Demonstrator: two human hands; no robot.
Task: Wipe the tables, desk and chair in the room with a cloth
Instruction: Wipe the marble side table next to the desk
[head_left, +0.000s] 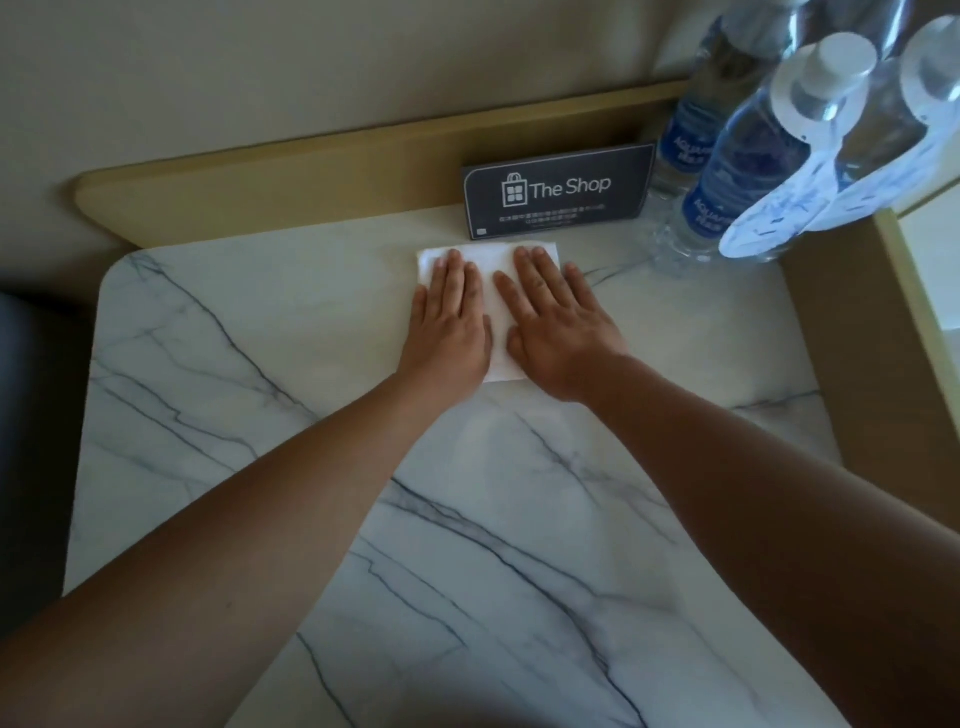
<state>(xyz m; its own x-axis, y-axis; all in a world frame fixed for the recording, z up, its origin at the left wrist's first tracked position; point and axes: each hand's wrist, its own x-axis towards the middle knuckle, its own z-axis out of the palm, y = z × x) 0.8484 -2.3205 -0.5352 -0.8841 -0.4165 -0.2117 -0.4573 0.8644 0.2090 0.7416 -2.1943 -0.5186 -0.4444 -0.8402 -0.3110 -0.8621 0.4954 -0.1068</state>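
A white folded cloth (496, 325) lies flat on the marble-patterned table (260, 364), toward its far side. My left hand (449, 322) presses on the cloth's left half with straight fingers. My right hand (556, 322) presses flat on its right half, fingers spread and pointing away from me. Both palms cover most of the cloth; only its far edge and a strip between the hands show.
A dark "The Shop" sign (558, 192) stands just beyond the cloth against the beige back rail (311, 176). Several water bottles (727, 182) with paper neck tags crowd the far right corner. A tan side panel (883, 338) borders the right; something dark (26, 415) sits at left.
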